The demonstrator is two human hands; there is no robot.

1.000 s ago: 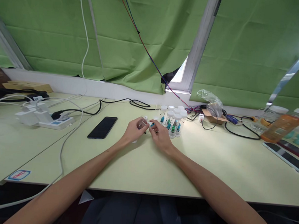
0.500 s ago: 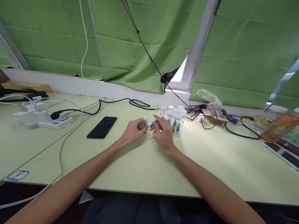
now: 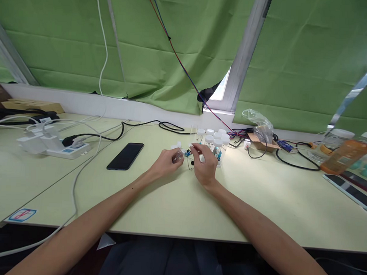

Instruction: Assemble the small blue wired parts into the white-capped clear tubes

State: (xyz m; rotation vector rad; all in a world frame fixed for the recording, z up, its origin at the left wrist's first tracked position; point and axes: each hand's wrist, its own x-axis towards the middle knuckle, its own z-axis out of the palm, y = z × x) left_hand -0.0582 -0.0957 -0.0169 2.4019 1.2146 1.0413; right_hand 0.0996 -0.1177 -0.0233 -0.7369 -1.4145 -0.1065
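My left hand (image 3: 166, 162) is closed around a small clear vial (image 3: 178, 155), tipped with its end toward the right. A white cap (image 3: 177, 145) shows just behind those fingers. Between the two hands lie small blue parts with thin wire leads (image 3: 187, 153), and a black round part (image 3: 192, 163) sits in front of them. My right hand (image 3: 205, 165) hovers beside these parts with thumb and forefinger pinched together; what is between the fingertips is too small to make out. Several white-capped clear vials (image 3: 217, 142) with coloured parts inside stand behind my right hand, partly hidden by it.
A black phone (image 3: 125, 156) lies left of my hands. Farther left is a white power strip (image 3: 69, 150) with cables. To the right are a small cardboard box (image 3: 262, 145), an orange bottle (image 3: 345, 156) and a light-edged phone (image 3: 350, 191).
My right hand has shifted slightly right, its fingers drawing into a pinch. The vial in my left hand has turned, and more small parts show on the table between my hands.
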